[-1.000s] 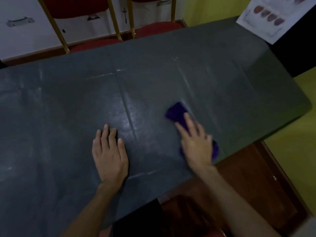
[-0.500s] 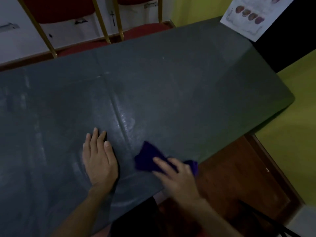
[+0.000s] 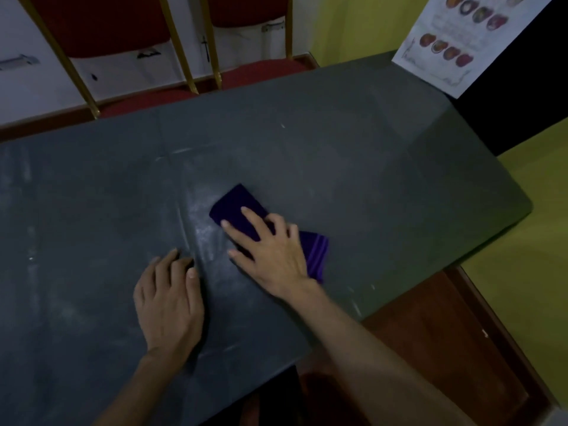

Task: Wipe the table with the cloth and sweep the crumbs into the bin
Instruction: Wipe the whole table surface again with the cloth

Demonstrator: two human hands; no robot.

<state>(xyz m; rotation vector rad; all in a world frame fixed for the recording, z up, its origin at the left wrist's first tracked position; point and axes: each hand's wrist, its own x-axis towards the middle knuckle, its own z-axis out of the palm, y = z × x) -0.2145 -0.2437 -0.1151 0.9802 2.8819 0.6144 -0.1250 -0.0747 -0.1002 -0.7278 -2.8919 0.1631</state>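
Note:
A folded purple cloth [image 3: 235, 207] lies flat on the dark grey table [image 3: 384, 179] near its middle. My right hand [image 3: 270, 250] presses down on the cloth with fingers spread, covering its centre; the cloth shows beyond the fingertips and at the hand's right side. My left hand [image 3: 169, 299] rests palm down on the tabletop just left of it, fingers together, holding nothing. A small pale crumb [image 3: 282, 126] lies farther back on the table. No bin is in view.
Two red chairs with gold frames [image 3: 184, 56] stand behind the table's far edge. A printed sheet with pictures [image 3: 455, 41] lies at the far right corner. Brown floor [image 3: 445, 333] and a yellow-green wall [image 3: 538, 241] lie beyond the right edge.
My right hand slid the cloth from the near table edge back up toward the middle of the table. My left hand stayed flat in about the same place.

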